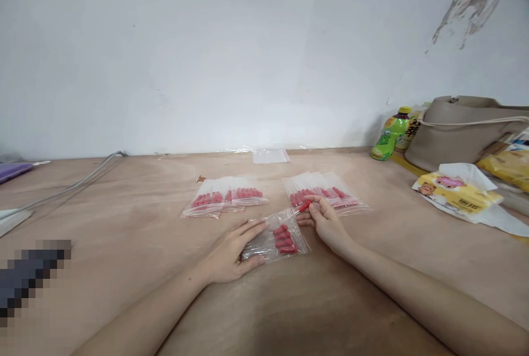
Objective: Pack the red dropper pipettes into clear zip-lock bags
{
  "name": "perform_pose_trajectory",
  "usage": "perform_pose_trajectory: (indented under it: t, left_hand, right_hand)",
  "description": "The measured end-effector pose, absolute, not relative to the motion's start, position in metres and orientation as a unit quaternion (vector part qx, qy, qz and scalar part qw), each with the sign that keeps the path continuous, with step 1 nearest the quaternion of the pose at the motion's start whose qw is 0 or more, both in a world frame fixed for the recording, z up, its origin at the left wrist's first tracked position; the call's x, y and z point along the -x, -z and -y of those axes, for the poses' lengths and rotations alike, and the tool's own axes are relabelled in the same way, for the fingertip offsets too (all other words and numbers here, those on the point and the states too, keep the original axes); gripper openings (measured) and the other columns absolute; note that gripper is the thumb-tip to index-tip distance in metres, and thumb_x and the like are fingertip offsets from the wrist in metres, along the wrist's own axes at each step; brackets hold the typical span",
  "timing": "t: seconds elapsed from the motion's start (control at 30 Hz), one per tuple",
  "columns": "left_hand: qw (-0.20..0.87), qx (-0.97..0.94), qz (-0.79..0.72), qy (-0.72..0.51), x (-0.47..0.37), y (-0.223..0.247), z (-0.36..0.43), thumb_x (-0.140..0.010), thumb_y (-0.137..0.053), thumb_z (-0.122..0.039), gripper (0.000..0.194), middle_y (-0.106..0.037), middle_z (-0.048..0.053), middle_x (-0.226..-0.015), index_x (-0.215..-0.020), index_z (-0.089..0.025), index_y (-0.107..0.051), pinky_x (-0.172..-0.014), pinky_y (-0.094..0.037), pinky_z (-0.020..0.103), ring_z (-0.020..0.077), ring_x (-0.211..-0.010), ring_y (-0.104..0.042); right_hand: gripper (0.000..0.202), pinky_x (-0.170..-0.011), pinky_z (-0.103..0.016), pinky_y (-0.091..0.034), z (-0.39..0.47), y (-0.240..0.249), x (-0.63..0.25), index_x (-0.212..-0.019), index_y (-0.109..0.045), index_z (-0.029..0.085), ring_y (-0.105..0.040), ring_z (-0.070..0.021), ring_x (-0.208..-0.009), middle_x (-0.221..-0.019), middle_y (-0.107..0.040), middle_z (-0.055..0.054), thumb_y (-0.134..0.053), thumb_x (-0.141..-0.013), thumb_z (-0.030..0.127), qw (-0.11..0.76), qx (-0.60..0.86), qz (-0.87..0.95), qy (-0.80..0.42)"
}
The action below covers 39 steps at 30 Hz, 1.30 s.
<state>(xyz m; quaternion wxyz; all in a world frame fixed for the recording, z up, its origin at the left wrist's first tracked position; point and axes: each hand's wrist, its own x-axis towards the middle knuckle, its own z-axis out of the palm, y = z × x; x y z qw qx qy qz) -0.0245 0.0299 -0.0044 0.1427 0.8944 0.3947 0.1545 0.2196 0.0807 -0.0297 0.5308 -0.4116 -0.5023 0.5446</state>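
Note:
A clear zip bag (264, 247) lies in front of me on the table, with several small red-handled screwdrivers (285, 239) side by side in it. My left hand (232, 251) rests on the bag's left part, fingers stretched out and thumb apart, pressing lightly on the plastic. Between the thumb and fingers of my right hand (328, 222) is one more red-handled screwdriver (305, 206). Its thin metal shaft points left and down, at the bag's upper right corner; whether the tip is inside the bag I cannot tell.
Behind the hands lie two fanned piles of filled bags, a left pile (225, 196) and a right pile (318, 193). A white zip-bag stack (270, 156) lies near the wall. On the right are a green bottle (389, 134), a grey-brown handbag (450, 130) and a tissue pack (458, 193). A grey cable (82, 182) runs left.

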Motion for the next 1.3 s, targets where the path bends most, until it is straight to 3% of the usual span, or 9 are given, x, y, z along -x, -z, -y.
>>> perform_pose_trajectory:
  t: [0.3,0.43,0.73,0.87,1.0,1.2,1.3]
  left_hand:
    - [0.136,-0.897,-0.394,-0.146,0.023,0.000,-0.030,-0.084,-0.048,-0.041,0.060,-0.031,0.002,-0.139,-0.136,-0.025,-0.022,-0.103,-0.029,0.039,0.0213,-0.125,-0.030]
    - [0.133,-0.897,-0.394,-0.151,0.023,0.001,-0.030,-0.084,-0.048,-0.041,0.060,-0.032,0.003,-0.138,-0.136,-0.025,-0.022,-0.102,-0.031,0.039,0.0213,-0.125,-0.032]
    - [0.126,-0.897,-0.394,-0.157,0.024,0.002,-0.030,-0.083,-0.050,-0.038,0.062,-0.032,0.003,-0.138,-0.136,-0.026,-0.021,-0.101,-0.031,0.040,0.0226,-0.125,-0.031]
    - [0.124,-0.897,-0.397,-0.150,0.024,0.002,-0.030,-0.083,-0.050,-0.038,0.063,-0.032,0.003,-0.138,-0.136,-0.026,-0.020,-0.101,-0.031,0.041,0.0234,-0.124,-0.033]
    - [0.127,-0.896,-0.399,-0.149,0.024,0.002,-0.030,-0.083,-0.049,-0.039,0.062,-0.032,0.003,-0.138,-0.136,-0.026,-0.020,-0.101,-0.031,0.041,0.0236,-0.125,-0.031]
    - [0.130,-0.898,-0.391,-0.155,0.023,0.001,-0.030,-0.084,-0.049,-0.038,0.060,-0.032,0.003,-0.138,-0.136,-0.026,-0.021,-0.102,-0.031,0.040,0.0229,-0.125,-0.031]
    - [0.132,-0.898,-0.390,-0.156,0.023,0.000,-0.030,-0.084,-0.048,-0.038,0.060,-0.031,0.003,-0.138,-0.136,-0.026,-0.021,-0.101,-0.031,0.040,0.0226,-0.125,-0.032]
  right_hand:
    - [0.033,-0.056,-0.025,-0.045,-0.076,0.024,-0.232,-0.089,-0.049,0.017,-0.053,-0.0081,-0.052,-0.059,-0.054,0.005,-0.059,-0.069,0.042,0.367,0.388,0.627,-0.568]
    - [0.033,-0.046,-0.021,-0.043,-0.083,0.022,-0.230,-0.088,-0.049,0.017,-0.050,-0.0070,-0.045,-0.052,-0.050,0.007,-0.059,-0.069,0.042,0.331,0.393,0.638,-0.574]
    - [0.016,-0.034,-0.016,-0.037,-0.092,0.015,-0.214,-0.083,-0.050,0.016,-0.047,-0.0057,-0.039,-0.048,-0.049,0.007,-0.055,-0.074,0.028,0.324,0.484,0.612,-0.535]
    - [0.017,-0.032,-0.016,-0.033,-0.092,0.016,-0.209,-0.075,-0.047,0.017,-0.044,-0.0062,-0.036,-0.045,-0.047,0.007,-0.054,-0.075,0.032,0.319,0.527,0.607,-0.502]
    - [0.023,-0.036,-0.018,-0.033,-0.093,0.025,-0.208,-0.068,-0.049,0.017,-0.045,-0.0072,-0.041,-0.048,-0.049,0.005,-0.056,-0.072,0.038,0.354,0.505,0.654,-0.437]
    - [0.012,-0.049,-0.020,-0.039,-0.092,0.030,-0.210,-0.080,-0.056,0.014,-0.051,-0.0096,-0.054,-0.060,-0.057,0.002,-0.055,-0.070,0.022,0.345,0.407,0.706,-0.467]
    - [0.017,-0.055,-0.023,-0.042,-0.090,0.022,-0.212,-0.082,-0.061,0.015,-0.055,-0.0121,-0.060,-0.066,-0.062,-0.001,-0.046,-0.074,0.016,0.314,0.410,0.756,-0.403]
